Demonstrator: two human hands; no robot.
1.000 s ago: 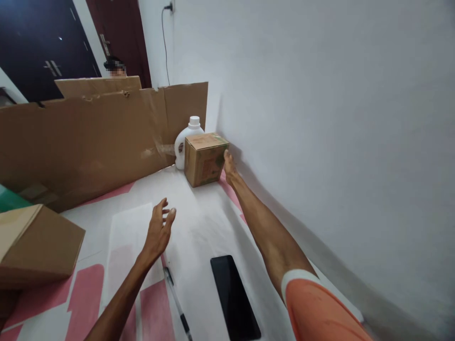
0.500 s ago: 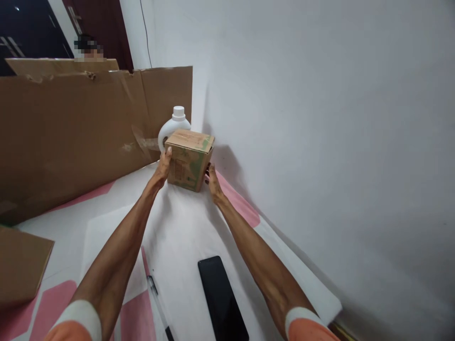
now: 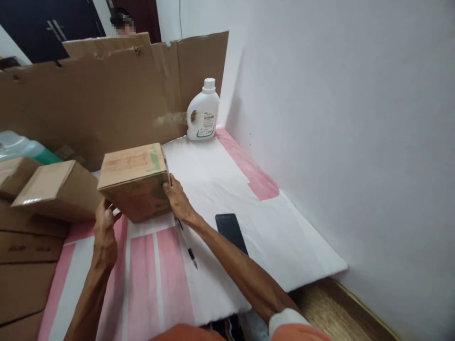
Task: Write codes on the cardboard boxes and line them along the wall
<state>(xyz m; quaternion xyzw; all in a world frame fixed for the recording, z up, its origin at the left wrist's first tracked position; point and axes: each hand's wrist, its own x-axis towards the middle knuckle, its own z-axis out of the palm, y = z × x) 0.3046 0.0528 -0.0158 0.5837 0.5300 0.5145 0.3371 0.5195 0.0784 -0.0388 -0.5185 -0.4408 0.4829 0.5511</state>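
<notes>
Between my two hands is a small brown cardboard box with green print, tilted and seemingly raised over the cloth-covered table. My left hand is at the box's lower left side, thumb up, the other fingers partly hidden beneath. At the right side, my right hand presses its thumb on the front face with fingers round the edge. A pen lies under my right wrist, and a black phone lies beyond my right forearm.
A white jug-shaped bottle stands at the back, before an upright cardboard panel. Several cardboard boxes are stacked at the left, near a clear container with green liquid. A wall bounds the right. Another person's head shows behind the panel.
Both hands have carried the box from in front of the bottle toward me and to the left. The bottle is now fully uncovered. The view has turned left.
</notes>
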